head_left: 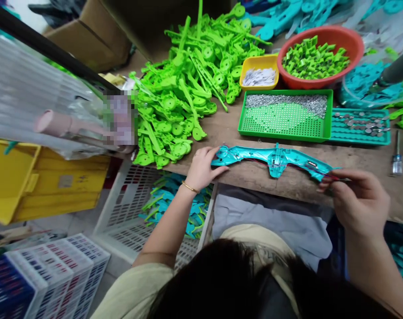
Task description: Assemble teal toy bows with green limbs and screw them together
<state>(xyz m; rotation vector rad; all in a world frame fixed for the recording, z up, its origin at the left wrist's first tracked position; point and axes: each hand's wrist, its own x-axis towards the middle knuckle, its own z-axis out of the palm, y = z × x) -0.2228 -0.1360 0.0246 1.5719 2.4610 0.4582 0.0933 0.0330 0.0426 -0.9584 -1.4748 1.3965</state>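
Observation:
A teal plastic bow-shaped shell (259,155) lies across the front of the wooden bench, its hollow inner side facing up. Thin red wire (297,166) runs along inside it. My left hand (203,169) grips the shell's left end, fingers over the far side and thumb along the near side. At the opposite end, my right hand (361,197) pinches the wire between thumb and fingers, close to the shell's tip. Those fingertips partly cover the wire's end, and something thin and dark sticks out there that I cannot make out.
Bright green plastic parts (188,88) heap at the back left. Beyond the shell stand a green tray (284,136) of screws, a teal tray (361,138) with small round metal pieces, a yellow dish (243,71) and a red bowl (357,44). A screwdriver (397,159) lies right.

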